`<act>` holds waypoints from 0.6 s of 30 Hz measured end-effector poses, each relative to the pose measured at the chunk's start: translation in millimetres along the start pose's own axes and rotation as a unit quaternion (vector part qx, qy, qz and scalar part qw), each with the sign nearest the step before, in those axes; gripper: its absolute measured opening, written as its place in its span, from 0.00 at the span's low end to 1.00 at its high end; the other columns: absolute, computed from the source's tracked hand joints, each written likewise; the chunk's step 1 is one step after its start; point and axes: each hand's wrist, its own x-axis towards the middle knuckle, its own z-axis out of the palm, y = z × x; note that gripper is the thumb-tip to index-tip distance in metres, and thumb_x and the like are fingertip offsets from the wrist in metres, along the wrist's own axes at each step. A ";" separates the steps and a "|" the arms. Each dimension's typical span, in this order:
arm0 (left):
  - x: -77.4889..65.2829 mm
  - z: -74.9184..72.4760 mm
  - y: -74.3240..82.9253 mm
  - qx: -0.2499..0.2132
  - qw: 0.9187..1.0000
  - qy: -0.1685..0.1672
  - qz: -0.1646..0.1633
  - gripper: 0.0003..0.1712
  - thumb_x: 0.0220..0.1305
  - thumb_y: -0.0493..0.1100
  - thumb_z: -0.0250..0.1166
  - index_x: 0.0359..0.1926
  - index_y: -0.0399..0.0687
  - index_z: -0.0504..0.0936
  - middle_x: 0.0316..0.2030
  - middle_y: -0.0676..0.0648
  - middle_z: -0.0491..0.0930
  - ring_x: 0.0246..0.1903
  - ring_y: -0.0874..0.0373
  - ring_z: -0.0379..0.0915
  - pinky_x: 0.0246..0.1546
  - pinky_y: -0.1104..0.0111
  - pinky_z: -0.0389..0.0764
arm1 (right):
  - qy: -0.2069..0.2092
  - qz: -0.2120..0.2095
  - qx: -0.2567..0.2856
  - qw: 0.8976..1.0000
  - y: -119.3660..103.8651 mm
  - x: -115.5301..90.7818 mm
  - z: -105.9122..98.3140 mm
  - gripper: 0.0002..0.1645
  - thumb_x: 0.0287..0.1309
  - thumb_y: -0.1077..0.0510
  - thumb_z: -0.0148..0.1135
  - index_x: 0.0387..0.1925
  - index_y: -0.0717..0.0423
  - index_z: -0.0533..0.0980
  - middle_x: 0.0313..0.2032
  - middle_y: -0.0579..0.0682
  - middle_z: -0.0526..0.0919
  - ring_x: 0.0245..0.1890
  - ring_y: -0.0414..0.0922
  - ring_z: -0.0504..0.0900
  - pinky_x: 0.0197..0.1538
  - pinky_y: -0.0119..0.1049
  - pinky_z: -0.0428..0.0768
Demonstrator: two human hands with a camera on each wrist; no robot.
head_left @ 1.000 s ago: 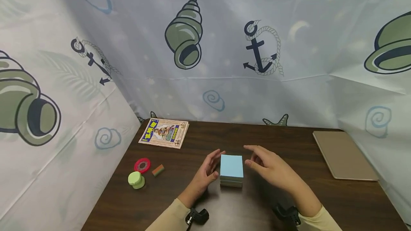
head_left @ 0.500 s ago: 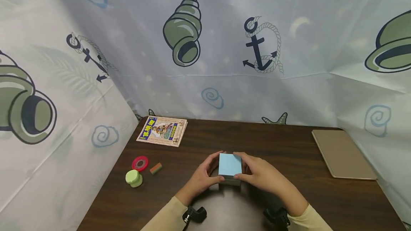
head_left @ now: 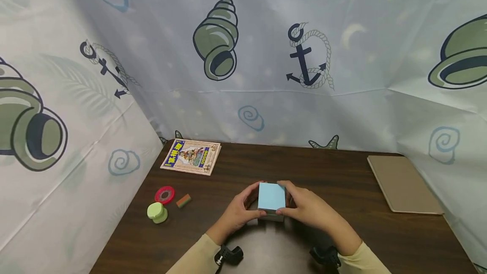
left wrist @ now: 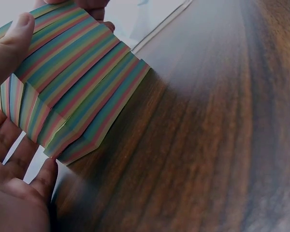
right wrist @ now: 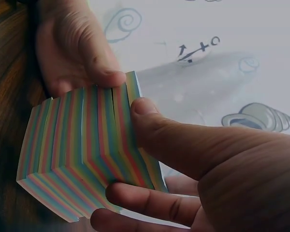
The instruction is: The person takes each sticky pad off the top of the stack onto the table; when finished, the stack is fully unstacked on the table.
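A tall stack of sticky note pads (head_left: 272, 195) stands on the table between both hands, its top sheet light blue. The wrist views show the striped, many-coloured sides of the stack (left wrist: 82, 72), its layers slightly out of line. My left hand (head_left: 240, 207) grips the stack's left side, thumb at the front corner and fingers reaching towards the back. From the right, my right hand (head_left: 306, 204) holds it, thumb in front and index finger at the far top edge. In the right wrist view the right thumb (right wrist: 150, 113) presses near the top layers. The stack's far side is hidden in the head view.
To the left lie a red tape roll (head_left: 165, 195), a light green lidded container (head_left: 157, 212) and a small orange-and-green block (head_left: 183, 201). A booklet (head_left: 191, 157) lies at the back left, and a flat tan board (head_left: 405, 184) at the right. Printed cloth (head_left: 266, 54) hangs behind.
A second ago both hands were apart from the stack. They have closed in from either side and taken hold of it; over the last half second the grip has hardly changed.
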 end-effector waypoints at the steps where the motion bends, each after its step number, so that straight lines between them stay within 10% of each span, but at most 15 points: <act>1: -0.8 0.0 0.0 0.001 1.000 0.001 -0.003 0.53 0.64 0.38 0.81 0.84 0.51 0.64 0.82 0.47 0.67 0.83 0.46 0.61 0.82 0.52 0.63 | 0.002 0.000 0.000 1.000 0.2 0.0 0.2 0.50 0.67 0.41 0.77 0.79 0.55 0.64 0.38 0.40 0.84 0.31 0.32 0.77 0.36 0.30 0.78; 18: -1.9 0.9 1.0 -0.013 0.999 0.014 -0.032 0.53 0.62 0.39 0.82 0.83 0.56 0.65 0.82 0.47 0.67 0.82 0.48 0.61 0.83 0.56 0.64 | 0.041 -0.027 0.103 0.993 8.6 -3.5 -12.2 0.50 0.63 0.57 0.80 0.80 0.44 0.64 0.46 0.46 0.84 0.40 0.41 0.83 0.41 0.34 0.84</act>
